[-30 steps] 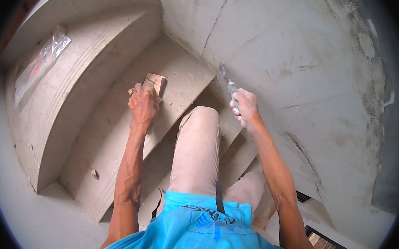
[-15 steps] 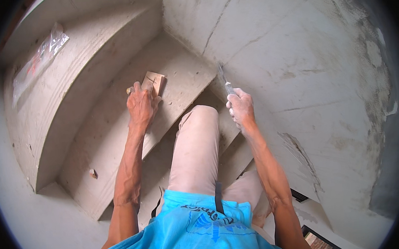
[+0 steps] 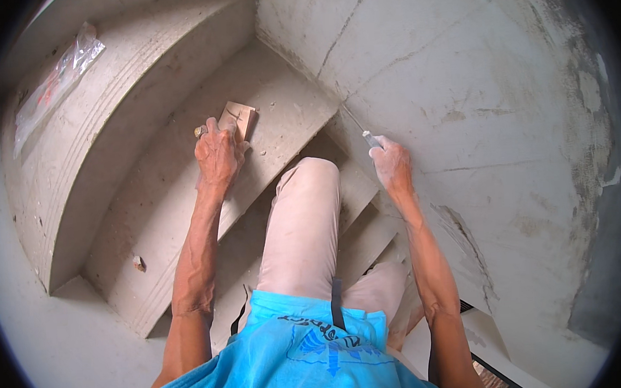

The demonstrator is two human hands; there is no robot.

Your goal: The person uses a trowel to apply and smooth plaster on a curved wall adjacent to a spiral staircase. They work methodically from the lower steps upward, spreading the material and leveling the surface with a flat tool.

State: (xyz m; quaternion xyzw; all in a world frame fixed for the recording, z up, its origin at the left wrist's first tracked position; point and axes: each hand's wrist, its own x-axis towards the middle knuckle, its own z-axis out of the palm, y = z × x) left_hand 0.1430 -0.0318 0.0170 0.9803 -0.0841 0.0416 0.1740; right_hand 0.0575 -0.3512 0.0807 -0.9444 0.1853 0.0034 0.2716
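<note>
Head view: left hand [image 3: 217,157], upper centre-left of frame, rests on a step [image 3: 286,89] with fingers over the near edge of a wooden block [image 3: 240,117]; whether it grips the block cannot be told. Right hand [image 3: 392,164], right of centre (dusted white), is closed around the handle of a thin tool [image 3: 371,137], its blade directed up-left beside the wall [image 3: 446,79]. Plastic bag [image 3: 58,85] lies upper left.

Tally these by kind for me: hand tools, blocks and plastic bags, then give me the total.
Hand tools: 1, the thin-bladed tool in the right hand
Blocks: 1, the tan block under the fingers of the left hand
Plastic bags: 1, the clear bag on the upper step
Total: 3
</note>
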